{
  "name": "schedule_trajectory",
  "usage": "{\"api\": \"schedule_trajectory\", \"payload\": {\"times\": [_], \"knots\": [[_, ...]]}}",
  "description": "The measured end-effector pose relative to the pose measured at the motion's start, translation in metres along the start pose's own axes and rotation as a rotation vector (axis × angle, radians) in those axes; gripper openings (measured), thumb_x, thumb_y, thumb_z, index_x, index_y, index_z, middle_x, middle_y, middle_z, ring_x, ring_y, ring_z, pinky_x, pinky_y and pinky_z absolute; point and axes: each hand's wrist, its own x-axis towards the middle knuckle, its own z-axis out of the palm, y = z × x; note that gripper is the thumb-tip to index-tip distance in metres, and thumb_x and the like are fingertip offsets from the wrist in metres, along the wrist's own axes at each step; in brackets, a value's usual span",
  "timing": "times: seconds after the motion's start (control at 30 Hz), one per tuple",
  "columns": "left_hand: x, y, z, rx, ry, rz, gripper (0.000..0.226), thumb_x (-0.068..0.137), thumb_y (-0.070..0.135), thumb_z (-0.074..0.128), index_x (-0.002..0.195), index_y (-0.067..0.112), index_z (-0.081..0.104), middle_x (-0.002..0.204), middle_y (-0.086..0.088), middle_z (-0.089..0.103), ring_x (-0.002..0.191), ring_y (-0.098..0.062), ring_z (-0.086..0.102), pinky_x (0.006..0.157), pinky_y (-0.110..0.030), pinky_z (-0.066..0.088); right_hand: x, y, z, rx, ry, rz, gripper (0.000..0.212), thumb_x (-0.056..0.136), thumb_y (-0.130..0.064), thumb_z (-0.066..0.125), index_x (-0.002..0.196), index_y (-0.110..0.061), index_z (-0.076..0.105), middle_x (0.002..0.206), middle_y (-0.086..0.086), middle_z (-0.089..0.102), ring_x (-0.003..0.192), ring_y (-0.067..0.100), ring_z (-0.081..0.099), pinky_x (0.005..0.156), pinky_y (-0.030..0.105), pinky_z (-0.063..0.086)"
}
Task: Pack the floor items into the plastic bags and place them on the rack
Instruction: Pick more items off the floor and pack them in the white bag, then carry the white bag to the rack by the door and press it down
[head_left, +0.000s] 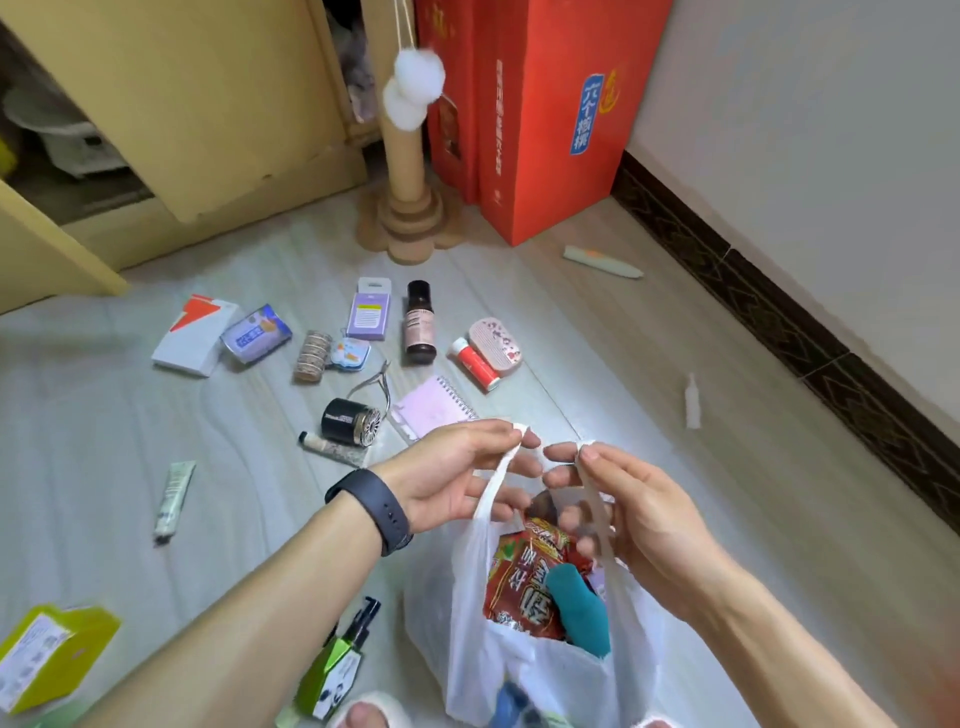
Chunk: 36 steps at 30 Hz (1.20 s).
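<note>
A white plastic bag stands on the floor low in the middle. It holds a red snack packet and a teal item. My left hand pinches the bag's left handle between thumb and fingers. My right hand pinches the right handle. The two handles are held up close together above the bag's mouth. Loose items lie on the floor beyond: a dark bottle, a pink notebook, a black round fan, a purple box and a white tube.
A cardboard scratching post with hanging white pom-poms stands at the back, next to tall red boxes. A yellow cabinet fills the back left. A green box and green pump bottle lie near my left arm. A wall runs along the right.
</note>
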Motion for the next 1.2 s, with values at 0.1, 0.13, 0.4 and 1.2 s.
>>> {"api": "schedule_trajectory", "payload": {"times": [0.1, 0.13, 0.4, 1.2], "knots": [[-0.022, 0.020, 0.006, -0.030, 0.028, -0.073, 0.022, 0.098, 0.024, 0.052, 0.114, 0.016, 0.065, 0.088, -0.003, 0.072, 0.060, -0.021, 0.066, 0.058, -0.029, 0.055, -0.006, -0.024, 0.011, -0.015, 0.016, 0.133, 0.028, 0.101, -0.031, 0.049, 0.107, -0.022, 0.075, 0.095, 0.003, 0.073, 0.058, 0.016, 0.059, 0.050, 0.024, 0.043], [-0.036, 0.029, 0.012, -0.014, 0.042, -0.113, 0.023, 0.098, 0.024, 0.052, 0.115, 0.017, 0.065, 0.089, -0.005, 0.073, 0.058, -0.020, 0.065, 0.059, -0.028, 0.055, -0.012, -0.038, 0.016, -0.042, 0.047, 0.182, 0.030, 0.102, -0.031, 0.047, 0.109, -0.022, 0.074, 0.098, 0.002, 0.075, 0.055, 0.014, 0.057, 0.052, 0.024, 0.041], [-0.211, 0.101, 0.040, 0.026, 0.309, -0.333, 0.018, 0.094, 0.020, 0.060, 0.109, 0.013, 0.066, 0.080, -0.011, 0.075, 0.065, -0.020, 0.068, 0.063, -0.026, 0.054, -0.127, -0.173, 0.070, -0.268, 0.148, 0.388, 0.030, 0.105, -0.028, 0.045, 0.117, -0.013, 0.068, 0.103, 0.005, 0.077, 0.057, 0.018, 0.053, 0.056, 0.027, 0.035], [-0.788, 0.399, 0.087, -0.392, 0.976, 0.416, 0.006, 0.084, 0.011, 0.065, 0.082, 0.007, 0.069, 0.051, 0.002, 0.054, 0.046, -0.013, 0.058, 0.053, -0.025, 0.047, -0.338, -0.614, 0.476, -0.314, -0.494, -0.153, 0.028, 0.103, -0.029, 0.049, 0.114, -0.013, 0.070, 0.107, 0.003, 0.076, 0.059, 0.013, 0.064, 0.046, 0.018, 0.042]]}}
